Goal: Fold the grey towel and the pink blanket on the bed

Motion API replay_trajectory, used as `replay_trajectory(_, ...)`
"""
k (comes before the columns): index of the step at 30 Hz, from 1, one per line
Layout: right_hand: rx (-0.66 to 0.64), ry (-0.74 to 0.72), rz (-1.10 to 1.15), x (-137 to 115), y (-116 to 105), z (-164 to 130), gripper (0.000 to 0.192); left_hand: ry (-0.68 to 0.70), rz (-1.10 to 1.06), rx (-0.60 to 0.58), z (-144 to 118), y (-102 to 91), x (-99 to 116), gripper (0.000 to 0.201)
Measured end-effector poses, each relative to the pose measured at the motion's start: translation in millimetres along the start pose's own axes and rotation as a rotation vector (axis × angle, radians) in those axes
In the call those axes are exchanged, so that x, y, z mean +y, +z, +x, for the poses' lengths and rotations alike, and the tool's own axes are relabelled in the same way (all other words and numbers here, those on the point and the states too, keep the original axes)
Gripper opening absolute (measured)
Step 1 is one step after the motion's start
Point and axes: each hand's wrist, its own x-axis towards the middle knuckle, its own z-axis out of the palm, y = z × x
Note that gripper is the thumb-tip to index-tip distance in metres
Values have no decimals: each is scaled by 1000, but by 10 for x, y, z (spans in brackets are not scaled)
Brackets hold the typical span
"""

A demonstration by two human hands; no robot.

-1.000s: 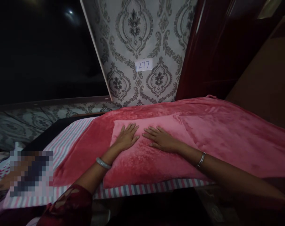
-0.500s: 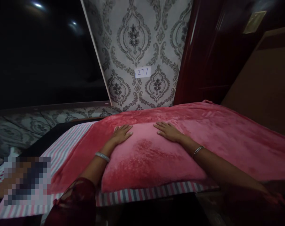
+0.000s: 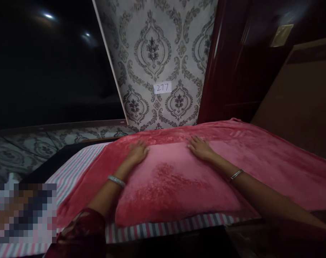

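Note:
A pink and red plush blanket (image 3: 168, 200) is spread in front of me, with a folded section lying on top in the middle. My left hand (image 3: 138, 152) rests at the far left corner of that folded section, palm down. Its fingers are slightly blurred but look stretched out. On the far right part of the fold lies my right hand (image 3: 202, 147), palm down with fingers apart. Neither hand grips the cloth. Beneath the blanket, a striped sheet (image 3: 163, 231) shows along the near edge and at the left.
A large dark television screen (image 3: 55, 64) is at the left, against patterned wallpaper (image 3: 152, 53). A paper label marked 277 (image 3: 163, 87) is stuck there. Dark red glossy panelling (image 3: 232, 71) and a brown board (image 3: 302, 96) stand at the right. A blurred-out patch covers the lower left.
My hands have moved farther apart along the far edge of the fold, the right one to the right and the left one slightly left. The view has tilted up slightly.

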Motion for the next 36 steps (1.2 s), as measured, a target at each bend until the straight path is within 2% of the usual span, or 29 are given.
replay_trajectory(2,-44,-94,-23,-284,-17,7,62,231,45,-87,4,114,306,56)
replay_trajectory(3,-78,-131,-35,-420,-5,3,61,302,74,-140,-4,180,446,58)
replay_trajectory(6,-125,-170,-86,-688,116,-51,59,325,156,-218,-70,370,720,61)
replay_trajectory(9,-71,-172,-127,-721,296,-140,57,310,199,-170,-163,494,769,60)
replay_trajectory(12,-14,-175,-137,-647,402,-194,55,311,224,-149,-211,520,737,60)
replay_trajectory(16,-17,-144,-144,-513,366,-170,54,289,249,-179,-162,425,639,62)
replay_trajectory(21,-21,-15,-120,-275,288,-96,53,106,234,-223,-34,251,277,61)
replay_trajectory(25,-34,105,-43,-55,325,-25,55,38,201,-223,25,200,27,60)
replay_trajectory(28,-18,166,15,104,395,24,57,-44,174,-164,40,209,-49,59)
replay_trajectory(32,5,134,55,208,469,38,59,-192,166,-126,48,220,-118,64)
replay_trajectory(36,-13,161,75,179,408,21,61,-196,153,-158,58,136,-182,63)
